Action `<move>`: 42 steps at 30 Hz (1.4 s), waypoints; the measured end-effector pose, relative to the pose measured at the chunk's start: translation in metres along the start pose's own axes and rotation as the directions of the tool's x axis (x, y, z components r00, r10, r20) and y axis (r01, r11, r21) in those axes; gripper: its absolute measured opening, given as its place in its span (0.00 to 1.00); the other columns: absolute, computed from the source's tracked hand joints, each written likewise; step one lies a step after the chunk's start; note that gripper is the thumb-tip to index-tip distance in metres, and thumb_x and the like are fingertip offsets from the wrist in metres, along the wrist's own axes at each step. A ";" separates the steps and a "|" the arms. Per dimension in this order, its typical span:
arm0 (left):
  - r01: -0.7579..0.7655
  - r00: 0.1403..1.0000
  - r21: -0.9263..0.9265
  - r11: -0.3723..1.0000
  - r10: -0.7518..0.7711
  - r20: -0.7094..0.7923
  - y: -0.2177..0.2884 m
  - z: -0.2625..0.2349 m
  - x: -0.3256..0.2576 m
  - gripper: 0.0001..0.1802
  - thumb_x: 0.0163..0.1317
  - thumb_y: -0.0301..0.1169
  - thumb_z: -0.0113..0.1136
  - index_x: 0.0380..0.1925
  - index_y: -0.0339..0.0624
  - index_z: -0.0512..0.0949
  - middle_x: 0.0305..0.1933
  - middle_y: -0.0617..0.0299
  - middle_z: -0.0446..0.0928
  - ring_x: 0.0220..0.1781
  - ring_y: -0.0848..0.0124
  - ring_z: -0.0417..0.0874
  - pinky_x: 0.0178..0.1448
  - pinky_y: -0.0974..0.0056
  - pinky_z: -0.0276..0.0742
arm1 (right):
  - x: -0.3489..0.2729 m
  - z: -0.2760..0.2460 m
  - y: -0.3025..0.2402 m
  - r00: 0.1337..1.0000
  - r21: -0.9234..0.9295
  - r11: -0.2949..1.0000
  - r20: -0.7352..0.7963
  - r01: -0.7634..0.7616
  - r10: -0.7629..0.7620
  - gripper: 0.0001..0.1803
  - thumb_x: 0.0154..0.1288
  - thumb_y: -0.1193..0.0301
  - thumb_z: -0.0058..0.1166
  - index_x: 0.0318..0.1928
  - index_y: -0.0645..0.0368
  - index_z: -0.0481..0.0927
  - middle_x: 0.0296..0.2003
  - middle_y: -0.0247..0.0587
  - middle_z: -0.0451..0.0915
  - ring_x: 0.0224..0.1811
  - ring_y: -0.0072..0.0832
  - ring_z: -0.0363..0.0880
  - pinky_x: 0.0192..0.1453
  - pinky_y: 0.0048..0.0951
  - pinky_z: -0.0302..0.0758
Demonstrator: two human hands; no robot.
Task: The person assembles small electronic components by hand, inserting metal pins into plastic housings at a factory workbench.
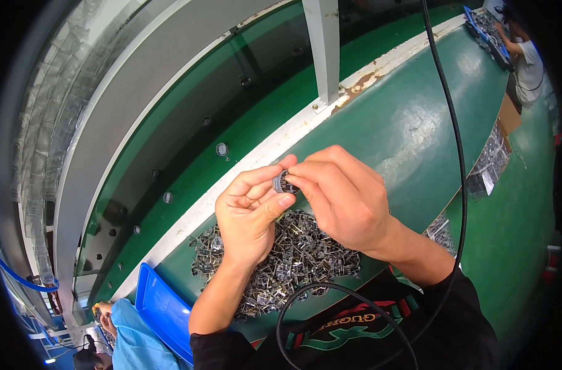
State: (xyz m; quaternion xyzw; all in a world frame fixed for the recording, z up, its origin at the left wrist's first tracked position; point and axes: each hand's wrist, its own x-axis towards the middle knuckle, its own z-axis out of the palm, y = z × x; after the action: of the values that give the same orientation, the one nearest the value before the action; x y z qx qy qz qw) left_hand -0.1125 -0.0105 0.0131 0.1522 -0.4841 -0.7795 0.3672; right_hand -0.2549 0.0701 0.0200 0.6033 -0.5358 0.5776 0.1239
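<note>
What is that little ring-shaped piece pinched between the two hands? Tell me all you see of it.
The small ring looks like grey metal, round, with a dark open middle. It is held above a heap of metal parts on the green table, pinched by the left hand and the right hand. Finer detail is too small to tell.

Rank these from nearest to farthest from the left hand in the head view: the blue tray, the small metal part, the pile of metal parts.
From the left hand:
1. Small metal part, pinched at its fingertips.
2. Pile of metal parts, just beneath on the green table.
3. Blue tray, lower left.
</note>
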 end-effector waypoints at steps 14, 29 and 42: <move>0.168 0.926 0.564 0.808 0.066 -0.371 0.018 -0.130 0.136 0.15 0.58 0.17 0.61 0.47 0.26 0.81 0.43 0.50 0.84 0.45 0.67 0.86 0.53 0.69 0.82 | 0.000 -0.012 0.050 0.526 -0.349 0.891 0.720 -0.290 0.453 0.15 0.63 0.62 0.60 0.32 0.64 0.84 0.30 0.51 0.83 0.36 0.48 0.83 0.38 0.44 0.79; -0.193 0.967 0.974 -0.116 0.147 0.209 -0.004 -0.180 0.206 0.19 0.56 0.29 0.68 0.50 0.43 0.84 0.43 0.52 0.82 0.49 0.54 0.81 0.61 0.57 0.74 | -0.030 -0.001 0.060 0.438 -0.302 0.905 0.799 -0.299 0.411 0.10 0.54 0.70 0.63 0.36 0.60 0.81 0.38 0.43 0.80 0.47 0.45 0.77 0.48 0.45 0.78; -0.062 0.997 0.852 0.519 0.078 0.025 -0.003 -0.059 0.137 0.15 0.51 0.16 0.70 0.40 0.32 0.79 0.41 0.58 0.81 0.36 0.76 0.82 0.44 0.73 0.79 | -0.016 -0.023 0.057 0.770 0.232 0.779 0.464 -0.583 0.438 0.06 0.61 0.76 0.64 0.39 0.61 0.84 0.34 0.39 0.81 0.28 0.25 0.79 0.33 0.27 0.74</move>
State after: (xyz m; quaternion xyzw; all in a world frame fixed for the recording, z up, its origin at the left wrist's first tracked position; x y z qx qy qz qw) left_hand -0.1724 -0.1462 -0.0024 0.2989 -0.8059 -0.4269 0.2811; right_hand -0.3090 0.0729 -0.0134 0.5445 -0.5789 0.5476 -0.2618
